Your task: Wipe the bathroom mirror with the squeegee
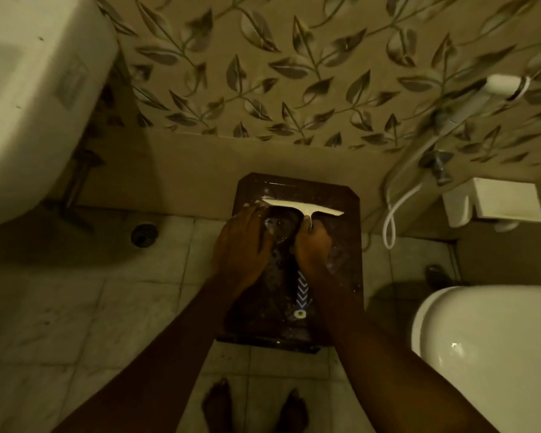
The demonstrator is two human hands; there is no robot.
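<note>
Right hand [311,245] gripping squeegee [303,209] handle, left hand [242,242] flat (fingers spread) on floor-propped mirror [344,245].

Both forearms are bare, no sleeves showing; the left hand [242,245] and right hand [312,245] wear nothing; feet [253,410] bare.

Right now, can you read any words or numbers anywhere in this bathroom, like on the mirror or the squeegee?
No readable text anywhere in this view.
Squeegee: plain white, no brand or label visible.
Mirror: dark, wet glass with only reflections, no writing.
Grey panel on the sink's side: possibly a sticker, too blurred to read.
White box on the wall: blank on the faces shown.
Toilet lid: no markings visible.
</note>
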